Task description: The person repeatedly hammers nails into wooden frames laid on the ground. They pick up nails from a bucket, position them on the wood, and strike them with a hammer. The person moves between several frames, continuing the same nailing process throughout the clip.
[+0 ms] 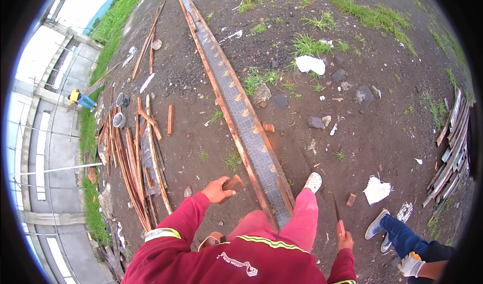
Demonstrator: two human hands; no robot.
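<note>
Your left hand (217, 190) grasps a small wood block (234, 183) beside the long formwork trough (245, 120) at centre; your right hand (345, 241), lower right, grips a red-handled knife (338, 218).

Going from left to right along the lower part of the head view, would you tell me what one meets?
Pile of wooden planks → left hand holding a wooden block → long wooden formwork → white shoe → right hand holding a knife → another person's blue-jeaned leg.
</note>
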